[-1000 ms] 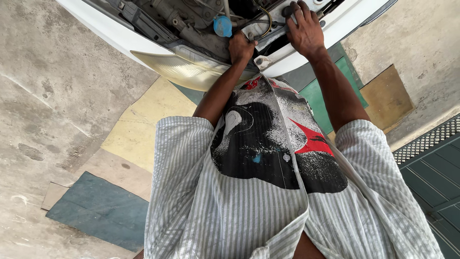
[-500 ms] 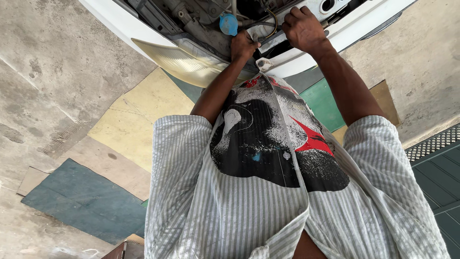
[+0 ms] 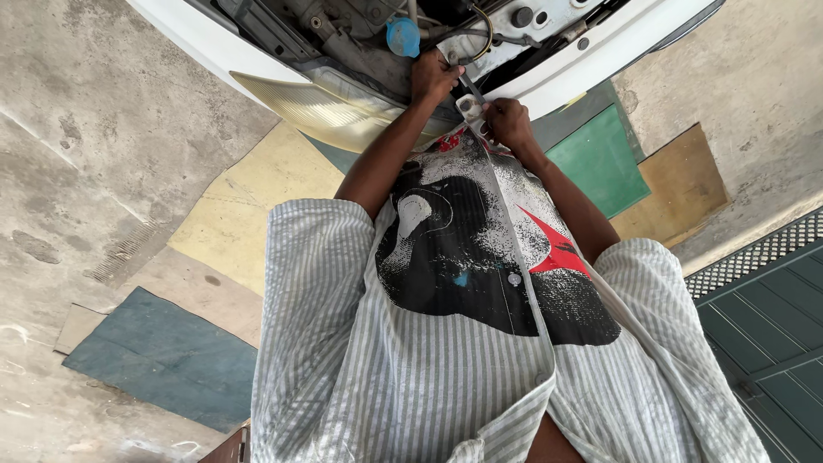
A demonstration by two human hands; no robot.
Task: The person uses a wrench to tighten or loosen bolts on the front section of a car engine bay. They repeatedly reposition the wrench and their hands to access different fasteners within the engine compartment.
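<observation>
Nearest to us hangs our open striped shirt (image 3: pixel 343 369) over a printed black, white and red T-shirt (image 3: pixel 480 249). Below it, flat sheets of board lie on the concrete floor (image 3: pixel 69 129): a blue-grey sheet (image 3: pixel 163 360), a pale yellow sheet (image 3: pixel 249 206), a green sheet (image 3: pixel 600 159) and a brown sheet (image 3: pixel 681 184).

Further out, both arms reach to the front edge of a white car (image 3: pixel 600 47) with its engine bay open. Our left hand (image 3: pixel 433 75) is closed around a slim metal bar (image 3: pixel 470 86) just behind the headlamp (image 3: pixel 300 107). Our right hand (image 3: pixel 510 123) grips the lower end of a grey metal bracket (image 3: pixel 471 111) with holes in it, which sits between the two hands at the car's front edge.

Deeper in the bay stands a reservoir with a round blue cap (image 3: pixel 403 36); we cannot tell what is in it. Dark hoses (image 3: pixel 489 30) curve beside it.

Compared with half a second ago, our right hand has dropped from the upper white panel to the bracket, nearer our chest, and the two hands now sit close together.
</observation>
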